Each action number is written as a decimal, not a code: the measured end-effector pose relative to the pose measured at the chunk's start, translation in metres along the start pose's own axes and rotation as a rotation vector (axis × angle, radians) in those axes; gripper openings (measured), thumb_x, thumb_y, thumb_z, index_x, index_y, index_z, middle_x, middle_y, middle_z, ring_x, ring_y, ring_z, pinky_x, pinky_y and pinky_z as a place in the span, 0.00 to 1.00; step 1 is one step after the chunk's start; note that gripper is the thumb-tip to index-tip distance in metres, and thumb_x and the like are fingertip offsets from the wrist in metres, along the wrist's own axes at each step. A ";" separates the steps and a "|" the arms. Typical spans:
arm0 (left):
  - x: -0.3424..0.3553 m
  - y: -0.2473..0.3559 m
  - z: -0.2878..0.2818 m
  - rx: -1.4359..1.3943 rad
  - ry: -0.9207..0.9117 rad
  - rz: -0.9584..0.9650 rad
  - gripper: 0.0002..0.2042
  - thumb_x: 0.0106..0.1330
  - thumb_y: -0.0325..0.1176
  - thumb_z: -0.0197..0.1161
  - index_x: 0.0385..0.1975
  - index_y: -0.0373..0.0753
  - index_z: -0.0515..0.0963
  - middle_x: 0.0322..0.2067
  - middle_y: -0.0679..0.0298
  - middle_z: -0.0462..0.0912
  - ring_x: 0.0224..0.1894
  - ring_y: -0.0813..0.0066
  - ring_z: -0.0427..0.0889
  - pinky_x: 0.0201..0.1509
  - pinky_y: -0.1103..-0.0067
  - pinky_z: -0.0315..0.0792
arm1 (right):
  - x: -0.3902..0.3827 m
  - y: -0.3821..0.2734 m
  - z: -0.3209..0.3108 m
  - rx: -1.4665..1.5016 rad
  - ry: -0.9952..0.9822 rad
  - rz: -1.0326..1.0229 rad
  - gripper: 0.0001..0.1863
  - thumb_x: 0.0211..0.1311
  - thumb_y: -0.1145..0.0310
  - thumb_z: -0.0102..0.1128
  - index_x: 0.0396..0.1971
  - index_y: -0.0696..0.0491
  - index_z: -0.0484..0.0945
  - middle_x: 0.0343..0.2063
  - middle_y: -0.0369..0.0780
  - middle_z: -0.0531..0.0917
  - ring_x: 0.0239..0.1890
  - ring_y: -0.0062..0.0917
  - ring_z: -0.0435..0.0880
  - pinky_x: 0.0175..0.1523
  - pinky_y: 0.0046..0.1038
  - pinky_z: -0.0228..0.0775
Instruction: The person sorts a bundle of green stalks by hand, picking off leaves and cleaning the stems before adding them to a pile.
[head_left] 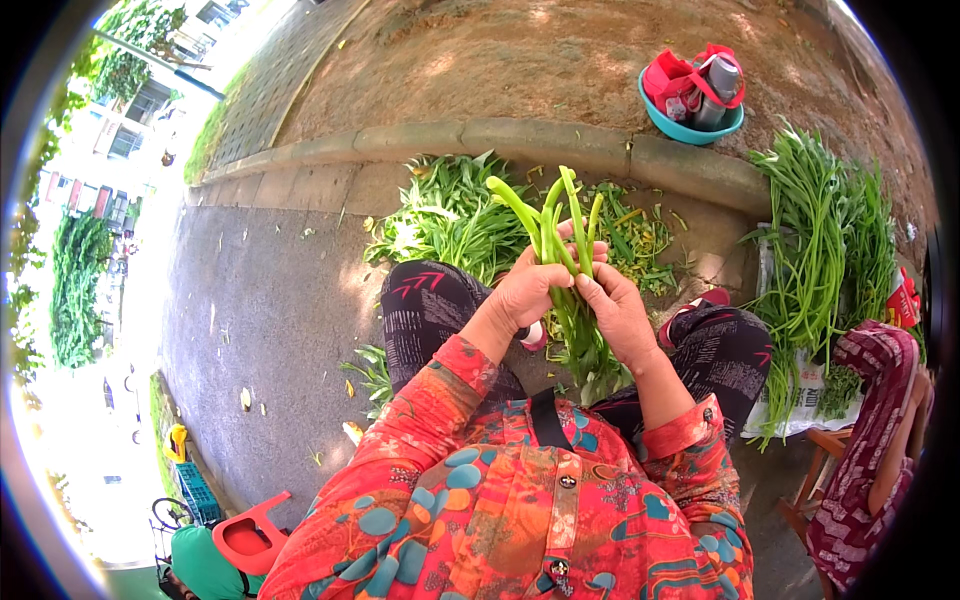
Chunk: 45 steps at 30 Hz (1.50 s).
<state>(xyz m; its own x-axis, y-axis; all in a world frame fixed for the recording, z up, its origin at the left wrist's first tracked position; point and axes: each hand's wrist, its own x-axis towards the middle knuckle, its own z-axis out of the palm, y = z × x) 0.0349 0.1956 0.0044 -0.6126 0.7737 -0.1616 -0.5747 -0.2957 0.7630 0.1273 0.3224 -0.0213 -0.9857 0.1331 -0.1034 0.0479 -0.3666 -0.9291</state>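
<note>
Both my hands are closed round a small bunch of green vegetable stems (574, 335) in front of my lap. The thick pale stem ends point away from me, and the leaves hang toward my lap. My left hand (533, 292) grips the bunch from the left, its thumb lying across the stems. From the right my right hand (618, 312) holds the same stems, its thumb close to the left one. Beyond my hands, a pile of long-leaved greens (445, 225) lies on the pavement. Right of it is a scatter of yellowing leaves and trimmings (640, 240).
At far right, long green stalks (810, 250) lie heaped on white sacking (795, 400). A teal basin (690, 128) holds a red bag and a grey flask beyond the stone curb (500, 138). A person in maroon patterned clothing (865, 470) sits at right. A red plastic chair (252, 535) stands lower left.
</note>
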 end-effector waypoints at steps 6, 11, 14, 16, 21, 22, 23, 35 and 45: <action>0.003 -0.007 -0.001 0.101 0.276 -0.004 0.22 0.57 0.21 0.57 0.54 0.36 0.68 0.47 0.58 0.77 0.47 0.68 0.78 0.49 0.74 0.74 | -0.003 -0.006 0.004 0.173 0.144 0.109 0.09 0.67 0.70 0.53 0.41 0.59 0.76 0.33 0.33 0.80 0.35 0.12 0.76 0.42 0.17 0.69; 0.005 -0.011 0.009 0.041 0.364 0.006 0.13 0.62 0.25 0.61 0.46 0.39 0.75 0.40 0.65 0.81 0.41 0.76 0.78 0.43 0.77 0.73 | 0.003 0.003 0.000 0.141 0.261 0.050 0.08 0.66 0.71 0.54 0.39 0.59 0.76 0.31 0.33 0.80 0.33 0.12 0.74 0.39 0.17 0.68; 0.005 -0.014 0.008 0.098 0.462 0.031 0.11 0.60 0.24 0.62 0.43 0.38 0.77 0.36 0.67 0.81 0.35 0.78 0.77 0.40 0.77 0.72 | 0.003 0.009 -0.007 0.091 0.278 0.053 0.08 0.66 0.70 0.54 0.39 0.59 0.76 0.30 0.32 0.79 0.32 0.12 0.73 0.38 0.17 0.67; 0.005 -0.013 0.008 0.125 0.464 0.084 0.09 0.60 0.24 0.64 0.40 0.37 0.78 0.33 0.68 0.81 0.31 0.80 0.76 0.36 0.79 0.72 | 0.004 0.010 -0.009 0.053 0.270 0.070 0.08 0.66 0.70 0.55 0.39 0.59 0.76 0.30 0.32 0.78 0.32 0.12 0.72 0.39 0.17 0.66; 0.008 -0.008 0.013 0.116 0.476 0.164 0.09 0.58 0.24 0.65 0.38 0.34 0.79 0.28 0.69 0.79 0.26 0.83 0.73 0.30 0.85 0.68 | 0.002 0.000 0.001 -0.009 0.162 0.013 0.09 0.65 0.70 0.56 0.41 0.58 0.74 0.31 0.32 0.77 0.33 0.12 0.72 0.38 0.17 0.66; 0.008 -0.007 0.016 0.127 0.488 0.167 0.09 0.59 0.24 0.66 0.39 0.33 0.79 0.28 0.69 0.79 0.26 0.83 0.73 0.30 0.86 0.68 | 0.001 -0.004 0.004 -0.006 0.131 0.013 0.09 0.65 0.70 0.56 0.42 0.58 0.73 0.32 0.32 0.77 0.33 0.12 0.72 0.38 0.18 0.66; 0.008 -0.005 0.021 0.137 0.497 0.169 0.10 0.59 0.25 0.66 0.39 0.33 0.79 0.28 0.70 0.79 0.26 0.84 0.72 0.29 0.87 0.67 | 0.001 0.001 0.005 -0.063 0.119 -0.065 0.09 0.64 0.72 0.55 0.42 0.58 0.72 0.30 0.32 0.77 0.31 0.12 0.71 0.37 0.18 0.66; 0.013 -0.017 0.022 0.205 0.403 0.100 0.20 0.64 0.42 0.63 0.49 0.36 0.71 0.29 0.72 0.75 0.26 0.86 0.69 0.28 0.87 0.65 | 0.003 0.008 0.002 -0.076 0.142 -0.030 0.07 0.66 0.71 0.53 0.40 0.56 0.70 0.28 0.32 0.72 0.28 0.13 0.68 0.34 0.18 0.65; 0.014 -0.026 0.027 0.095 0.413 0.194 0.14 0.71 0.39 0.53 0.49 0.36 0.70 0.41 0.67 0.76 0.42 0.79 0.74 0.48 0.79 0.70 | 0.001 0.012 0.001 -0.316 0.174 -0.048 0.11 0.66 0.66 0.55 0.40 0.58 0.71 0.31 0.36 0.77 0.33 0.21 0.74 0.40 0.25 0.69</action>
<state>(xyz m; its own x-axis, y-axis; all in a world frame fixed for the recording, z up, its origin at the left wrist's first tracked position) 0.0565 0.2292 -0.0005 -0.8798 0.4154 -0.2309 -0.3874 -0.3454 0.8547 0.1263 0.3167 -0.0325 -0.9470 0.3083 -0.0905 0.0764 -0.0575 -0.9954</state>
